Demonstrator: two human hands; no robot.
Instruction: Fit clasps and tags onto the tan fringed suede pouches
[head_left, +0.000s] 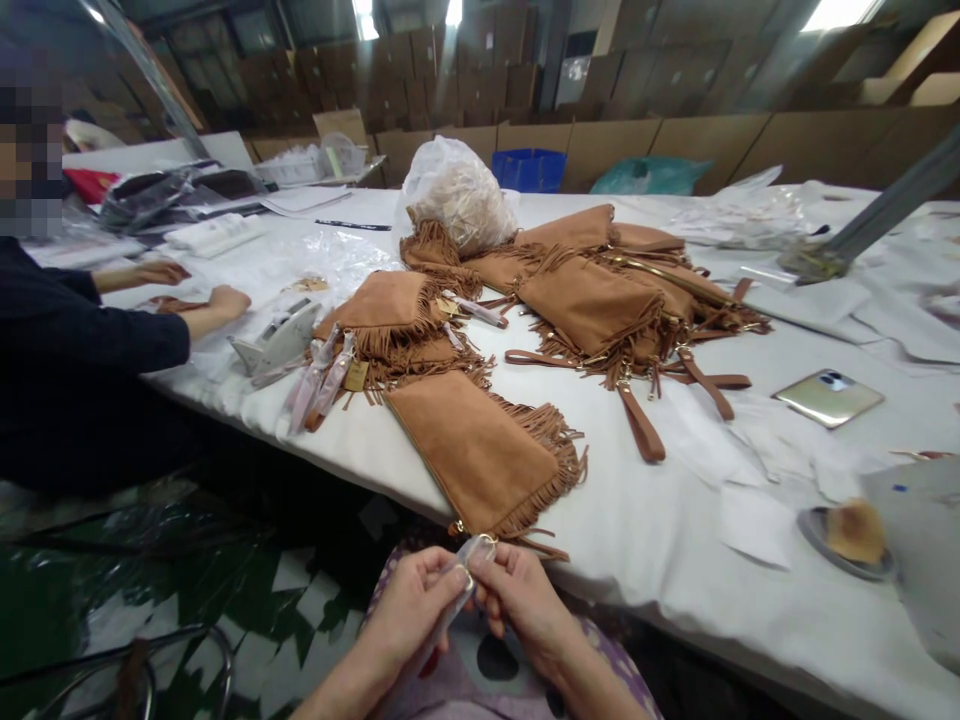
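Note:
My left hand (pixel 421 597) is closed around a wrist strap in clear plastic wrap (pixel 447 612), just off the table's front edge. My right hand (pixel 517 592) pinches the upper end of the same strap, near its gold ring. Right beyond my fingers lies a tan fringed pouch (pixel 474 450), flat, its zipper pull toward me. Behind it to the left sit more tan fringed pouches (pixel 390 305) with plastic-wrapped straps and a tag (pixel 356 376). A heap of similar pouches (pixel 585 300) with bare brown wrist straps (pixel 641 425) rests farther right.
At the left a co-worker's hands (pixel 225 302) work over the white table (pixel 600 500). A tape dispenser (pixel 277 338) stands near them. On the right lie a phone (pixel 829 397) and a grey dish with a sponge (pixel 851 535). A stuffed plastic bag (pixel 457 190) is at the back.

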